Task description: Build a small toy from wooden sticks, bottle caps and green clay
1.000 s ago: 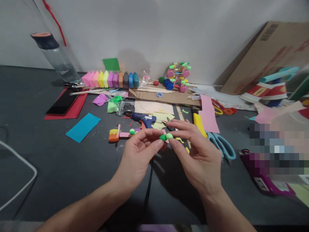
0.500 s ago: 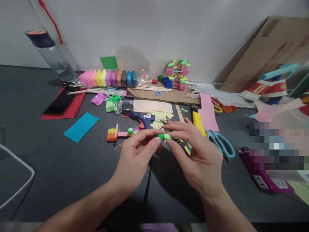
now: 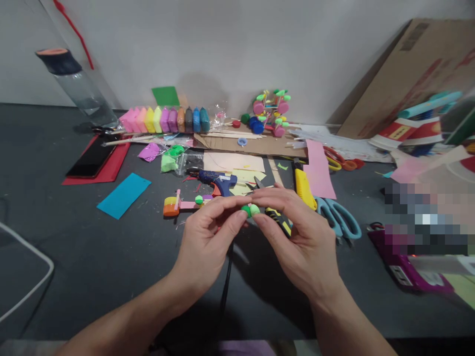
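My left hand (image 3: 213,232) pinches a small dark green clay ball (image 3: 246,210) between thumb and fingertips. A light green clay ball (image 3: 254,210) sits against it, gripped by the thumb and fingers of my right hand (image 3: 297,232). Whatever the two balls are attached to is mostly hidden behind my fingers. Just beyond my hands lies a blue hot glue gun (image 3: 222,183) with an orange trigger. A clay-and-stick piece (image 3: 171,206) with an orange and yellow end rests left of my left hand. Pliers (image 3: 274,217) with black and yellow handles lie partly under my right hand.
Packs of coloured clay (image 3: 166,120) line the wall beside a colourful wheeled model (image 3: 274,111). Blue-handled scissors (image 3: 343,220) and a yellow utility knife (image 3: 304,185) lie to the right. A water bottle (image 3: 79,89), a phone (image 3: 91,155) and blue paper (image 3: 124,195) are at left.
My right fingers have closed in over the top of the green clay balls, which now sit closer together. My left hand has barely moved.
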The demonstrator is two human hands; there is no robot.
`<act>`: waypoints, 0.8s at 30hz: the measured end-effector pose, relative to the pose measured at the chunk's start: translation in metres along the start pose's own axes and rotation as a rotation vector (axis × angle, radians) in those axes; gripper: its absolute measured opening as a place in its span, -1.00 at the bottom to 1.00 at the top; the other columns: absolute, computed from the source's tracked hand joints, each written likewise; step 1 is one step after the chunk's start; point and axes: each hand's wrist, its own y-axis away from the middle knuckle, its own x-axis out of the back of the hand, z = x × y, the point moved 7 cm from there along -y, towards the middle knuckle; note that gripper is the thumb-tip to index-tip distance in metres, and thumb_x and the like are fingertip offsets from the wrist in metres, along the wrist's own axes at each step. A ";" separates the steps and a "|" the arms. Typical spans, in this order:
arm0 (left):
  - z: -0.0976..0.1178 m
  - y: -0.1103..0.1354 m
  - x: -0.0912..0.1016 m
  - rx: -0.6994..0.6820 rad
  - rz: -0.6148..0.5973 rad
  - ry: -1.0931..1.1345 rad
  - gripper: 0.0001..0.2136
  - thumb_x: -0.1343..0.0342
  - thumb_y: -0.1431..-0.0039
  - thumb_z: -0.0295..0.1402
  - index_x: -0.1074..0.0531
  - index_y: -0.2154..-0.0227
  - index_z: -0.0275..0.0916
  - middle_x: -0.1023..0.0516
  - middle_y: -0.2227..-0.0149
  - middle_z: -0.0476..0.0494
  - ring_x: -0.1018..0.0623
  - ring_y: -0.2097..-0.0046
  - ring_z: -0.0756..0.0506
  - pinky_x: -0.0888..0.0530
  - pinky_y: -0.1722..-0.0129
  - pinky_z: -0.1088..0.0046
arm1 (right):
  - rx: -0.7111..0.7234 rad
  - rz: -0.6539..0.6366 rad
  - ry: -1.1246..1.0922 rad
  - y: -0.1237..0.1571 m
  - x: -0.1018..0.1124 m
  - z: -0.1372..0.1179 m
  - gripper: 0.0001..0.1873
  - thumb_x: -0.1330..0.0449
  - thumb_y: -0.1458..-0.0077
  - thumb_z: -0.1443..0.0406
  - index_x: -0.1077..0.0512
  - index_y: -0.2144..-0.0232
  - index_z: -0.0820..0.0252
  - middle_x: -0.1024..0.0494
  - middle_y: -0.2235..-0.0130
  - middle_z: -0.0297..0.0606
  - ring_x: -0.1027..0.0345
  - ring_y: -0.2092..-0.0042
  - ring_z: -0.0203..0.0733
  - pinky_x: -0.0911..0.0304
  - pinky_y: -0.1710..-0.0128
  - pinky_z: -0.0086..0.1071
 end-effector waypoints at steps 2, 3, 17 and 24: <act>-0.003 0.000 -0.002 0.052 -0.017 0.062 -0.91 -0.26 -0.15 -0.42 -0.65 0.30 -0.15 -0.67 0.26 -0.04 -0.60 0.25 -0.02 -0.53 0.22 0.53 | -0.015 0.011 -0.011 0.001 0.002 0.001 -0.80 -0.18 -0.25 0.34 -0.47 0.07 0.08 -0.63 0.11 -0.24 -0.49 0.02 -0.11 -0.27 -0.17 -0.09; -0.005 0.000 -0.002 0.073 -0.022 0.095 -0.92 -0.28 -0.14 -0.41 -0.65 0.31 -0.15 -0.67 0.28 -0.04 -0.60 0.29 0.00 -0.54 0.25 0.53 | -0.014 0.015 -0.020 0.001 0.002 0.002 -0.75 -0.18 -0.25 0.35 -0.46 0.03 0.07 -0.62 0.08 -0.23 -0.48 0.00 -0.11 -0.29 -0.16 -0.11; -0.013 -0.004 -0.005 0.131 -0.075 0.359 -0.92 -0.34 -0.10 -0.38 -0.64 0.31 -0.16 -0.65 0.32 -0.02 -0.59 0.30 0.06 -0.54 0.25 0.61 | 0.190 -0.019 0.055 0.006 -0.008 -0.012 -0.52 -0.15 -0.21 0.48 -0.38 -0.17 0.17 -0.52 -0.10 -0.07 -0.39 -0.12 -0.06 -0.33 -0.11 -0.13; -0.012 -0.004 -0.001 0.107 -0.033 0.266 -0.90 -0.35 -0.07 -0.37 -0.63 0.31 -0.16 -0.67 0.29 -0.03 -0.60 0.25 0.03 -0.52 0.21 0.58 | 0.181 -0.008 0.070 0.005 -0.009 -0.013 -0.51 -0.17 -0.21 0.44 -0.36 -0.18 0.10 -0.54 -0.08 -0.10 -0.42 -0.09 -0.01 -0.38 -0.05 -0.07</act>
